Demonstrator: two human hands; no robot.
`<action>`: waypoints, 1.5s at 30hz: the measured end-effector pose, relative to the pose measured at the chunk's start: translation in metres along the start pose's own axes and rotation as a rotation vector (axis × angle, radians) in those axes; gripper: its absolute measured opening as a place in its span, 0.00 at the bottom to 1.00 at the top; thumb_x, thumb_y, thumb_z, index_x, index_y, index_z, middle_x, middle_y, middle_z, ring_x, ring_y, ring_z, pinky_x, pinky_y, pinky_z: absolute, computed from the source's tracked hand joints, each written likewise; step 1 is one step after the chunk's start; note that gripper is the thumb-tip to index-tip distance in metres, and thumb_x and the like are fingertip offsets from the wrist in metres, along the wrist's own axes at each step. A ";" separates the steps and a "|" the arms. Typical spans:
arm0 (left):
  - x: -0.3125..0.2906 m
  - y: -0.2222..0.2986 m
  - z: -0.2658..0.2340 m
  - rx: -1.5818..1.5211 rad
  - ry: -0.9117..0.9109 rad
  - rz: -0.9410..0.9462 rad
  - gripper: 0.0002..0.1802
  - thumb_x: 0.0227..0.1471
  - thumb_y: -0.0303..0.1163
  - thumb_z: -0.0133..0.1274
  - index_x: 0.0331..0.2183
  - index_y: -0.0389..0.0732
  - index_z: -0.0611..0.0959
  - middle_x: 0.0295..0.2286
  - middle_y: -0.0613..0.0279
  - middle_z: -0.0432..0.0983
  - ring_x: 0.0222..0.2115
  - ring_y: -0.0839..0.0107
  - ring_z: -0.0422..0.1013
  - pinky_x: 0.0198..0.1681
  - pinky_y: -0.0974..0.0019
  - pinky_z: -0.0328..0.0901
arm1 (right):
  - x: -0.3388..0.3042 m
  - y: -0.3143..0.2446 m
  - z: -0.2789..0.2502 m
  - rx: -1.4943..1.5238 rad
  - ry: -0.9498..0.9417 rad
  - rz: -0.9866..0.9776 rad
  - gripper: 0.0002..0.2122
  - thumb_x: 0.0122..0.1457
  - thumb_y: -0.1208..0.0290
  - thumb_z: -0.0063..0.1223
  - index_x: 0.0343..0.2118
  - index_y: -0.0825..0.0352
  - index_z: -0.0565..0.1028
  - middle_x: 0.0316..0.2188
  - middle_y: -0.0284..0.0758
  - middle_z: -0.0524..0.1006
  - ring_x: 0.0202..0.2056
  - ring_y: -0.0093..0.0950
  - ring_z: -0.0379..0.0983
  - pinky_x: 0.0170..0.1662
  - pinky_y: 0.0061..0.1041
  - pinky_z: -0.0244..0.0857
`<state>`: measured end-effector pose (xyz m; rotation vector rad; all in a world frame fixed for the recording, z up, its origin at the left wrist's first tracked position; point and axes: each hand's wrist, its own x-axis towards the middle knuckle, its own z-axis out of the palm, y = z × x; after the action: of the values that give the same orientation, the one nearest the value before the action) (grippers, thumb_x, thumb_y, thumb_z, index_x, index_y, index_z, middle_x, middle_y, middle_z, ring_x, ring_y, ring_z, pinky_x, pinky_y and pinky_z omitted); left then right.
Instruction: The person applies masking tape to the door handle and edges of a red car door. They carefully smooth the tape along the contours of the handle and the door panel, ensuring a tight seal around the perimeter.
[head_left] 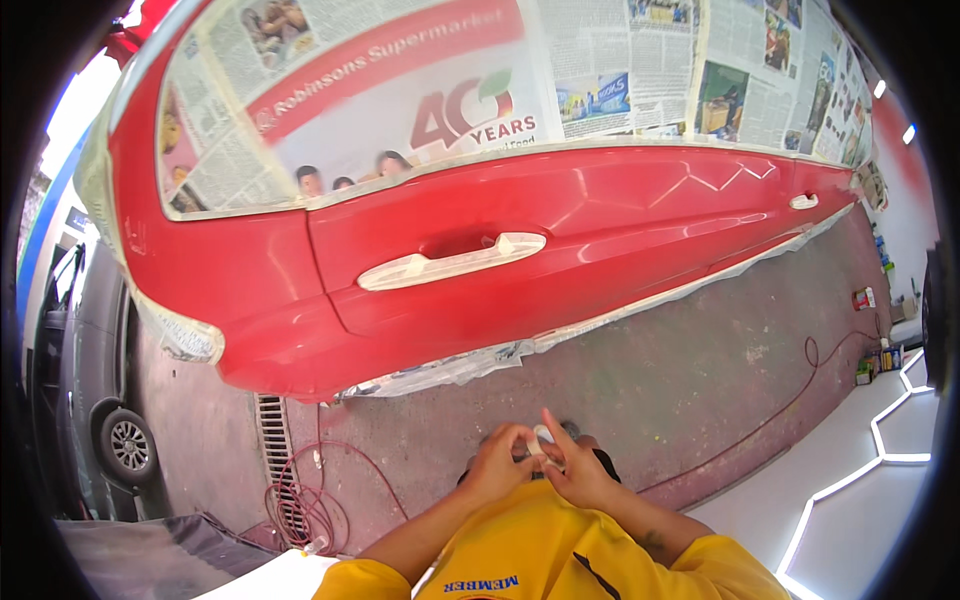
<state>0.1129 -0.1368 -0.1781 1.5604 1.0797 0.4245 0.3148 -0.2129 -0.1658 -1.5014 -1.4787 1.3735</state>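
Close to my body, at the lower middle, both hands hold a small pale roll that looks like masking tape [542, 437]. My left hand [497, 465] has its fingers curled against the roll's left side. From the other side my right hand [580, 482] grips it, with the index finger pointing upward. Fingers hide part of the roll. Beyond my hands stands a red car [640, 245], not touched by either hand. Pale masking tape covers its larger door handle [455, 264] and the smaller far-right handle [803, 202]. Newspaper sheets [620, 45] are taped over the windows.
Masking paper [450, 372] hangs along the car's lower edge. A red hose [310, 500] lies coiled by a floor grate [272, 430]; another hose line [745, 462] crosses the floor to the right. A grey car [95, 350] stands left. Small boxes [880, 362] sit at far right.
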 end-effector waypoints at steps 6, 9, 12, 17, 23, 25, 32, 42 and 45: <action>0.067 -0.161 0.070 -0.259 0.046 -0.166 0.13 0.60 0.29 0.68 0.44 0.35 0.85 0.40 0.51 0.86 0.39 0.63 0.84 0.44 0.63 0.77 | 0.051 0.152 0.013 0.184 -0.081 0.116 0.46 0.67 0.83 0.54 0.82 0.55 0.41 0.51 0.55 0.85 0.48 0.44 0.87 0.52 0.36 0.80; 0.104 -0.210 0.073 -0.036 -0.029 -0.210 0.10 0.64 0.32 0.65 0.40 0.33 0.88 0.36 0.54 0.88 0.37 0.69 0.84 0.40 0.65 0.76 | 0.083 0.212 0.018 0.114 -0.151 0.128 0.46 0.67 0.85 0.53 0.82 0.54 0.40 0.51 0.54 0.85 0.45 0.41 0.88 0.51 0.34 0.80; 0.127 -0.252 0.088 0.103 0.091 -0.137 0.10 0.64 0.32 0.63 0.40 0.35 0.89 0.34 0.48 0.88 0.34 0.58 0.85 0.38 0.58 0.75 | 0.120 0.266 0.029 0.075 -0.201 0.119 0.48 0.65 0.86 0.53 0.82 0.54 0.40 0.50 0.53 0.85 0.44 0.41 0.89 0.51 0.33 0.79; 0.167 -0.345 0.127 0.300 0.253 0.027 0.09 0.65 0.30 0.59 0.42 0.34 0.85 0.35 0.43 0.83 0.35 0.44 0.80 0.39 0.50 0.74 | 0.165 0.354 0.057 0.218 -0.140 0.086 0.47 0.65 0.82 0.58 0.82 0.56 0.42 0.45 0.51 0.87 0.41 0.42 0.88 0.50 0.36 0.79; 0.219 -0.396 0.115 -0.168 -0.071 0.093 0.12 0.70 0.37 0.59 0.42 0.36 0.85 0.32 0.63 0.80 0.32 0.71 0.75 0.36 0.62 0.71 | 0.199 0.405 0.011 -0.352 -0.080 -0.137 0.33 0.67 0.74 0.64 0.74 0.64 0.65 0.35 0.42 0.87 0.32 0.30 0.83 0.42 0.29 0.76; 0.217 -0.371 0.104 -0.226 -0.097 0.095 0.11 0.70 0.36 0.61 0.41 0.38 0.85 0.33 0.68 0.80 0.33 0.77 0.74 0.36 0.67 0.70 | 0.187 0.387 0.007 -0.066 -0.036 -0.089 0.30 0.67 0.73 0.65 0.70 0.65 0.69 0.33 0.40 0.86 0.31 0.27 0.81 0.40 0.27 0.75; 0.199 -0.217 0.046 -0.359 0.016 0.155 0.05 0.64 0.28 0.67 0.37 0.40 0.86 0.31 0.70 0.82 0.32 0.82 0.74 0.37 0.72 0.69 | 0.167 0.256 -0.059 -0.342 0.417 -0.539 0.21 0.63 0.75 0.66 0.59 0.70 0.80 0.31 0.43 0.85 0.23 0.34 0.80 0.28 0.31 0.71; 0.157 -0.048 -0.061 -0.339 0.206 0.581 0.08 0.60 0.22 0.68 0.34 0.38 0.82 0.31 0.56 0.85 0.30 0.75 0.79 0.37 0.71 0.75 | 0.171 0.056 -0.084 -0.689 0.640 -0.962 0.19 0.67 0.84 0.52 0.60 0.72 0.79 0.23 0.37 0.80 0.26 0.24 0.80 0.32 0.24 0.71; 0.143 -0.040 -0.072 -0.301 0.248 0.600 0.08 0.60 0.22 0.68 0.34 0.37 0.82 0.31 0.56 0.85 0.30 0.75 0.79 0.37 0.71 0.75 | 0.169 0.038 -0.081 -0.829 0.665 -1.005 0.18 0.67 0.84 0.53 0.59 0.70 0.80 0.27 0.39 0.84 0.28 0.28 0.84 0.34 0.25 0.74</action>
<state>0.1156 0.0190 -0.2327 1.5623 0.6645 1.1588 0.3745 -0.0399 -0.2207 -1.1019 -1.9524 -0.3475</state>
